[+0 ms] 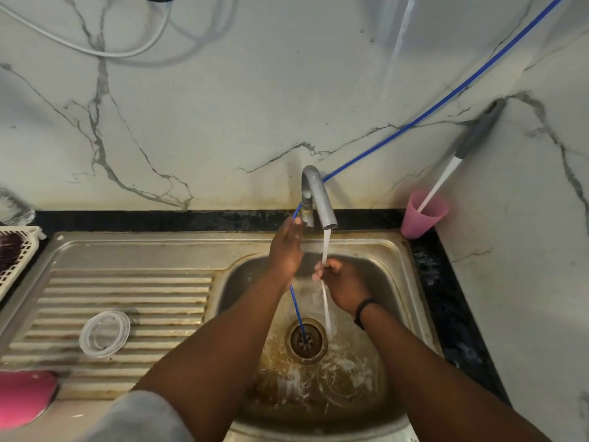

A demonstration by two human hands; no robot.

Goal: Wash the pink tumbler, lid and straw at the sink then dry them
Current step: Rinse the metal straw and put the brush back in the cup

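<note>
A clear straw (325, 301) hangs in the water stream under the tap (320, 199), its upper end pinched by the curled fingers (322, 270) of the right hand (342, 287), its lower end near the drain (306, 339). The left hand (287, 250), fingers nearly straight, reaches up beside the tap's base, against a thin blue hose (296, 303) running down into the drain. The clear lid (104, 333) lies on the ribbed drainboard (153, 301). A pink cup (422, 215) holding a brush stands on the counter (446, 298) in the right corner; another pink object (22, 397) sits at the lower left.
</note>
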